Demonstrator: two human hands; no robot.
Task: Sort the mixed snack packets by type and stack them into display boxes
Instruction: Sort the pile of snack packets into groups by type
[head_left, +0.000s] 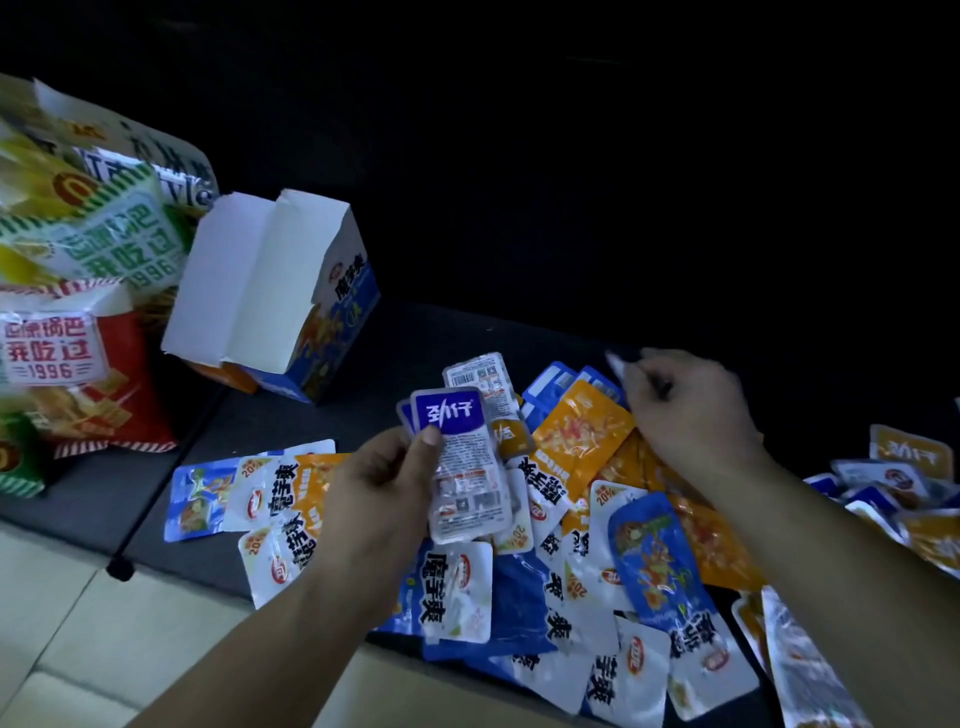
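Mixed packets (571, 587) are heaped right under my forearms, blue, white and orange all jumbled. My left hand (384, 488) pinches a small stack of purple-topped packets (460, 467), thumb pressed on the front, so I reckon I'm mid-sort, gathering one type. My right hand (693, 415) curls at the pile's far edge, seemingly nipping a blurred packet (621, 361); which kind, I can't tell. The open blue display box (343, 296) stands well apart, up left beside the big crisp bags (78, 343). Next: check for a match, add it to the stack.

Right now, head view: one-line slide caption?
Left hand holds a stack of purple-topped packets; right hand over the mixed packet pile; open display box behind.
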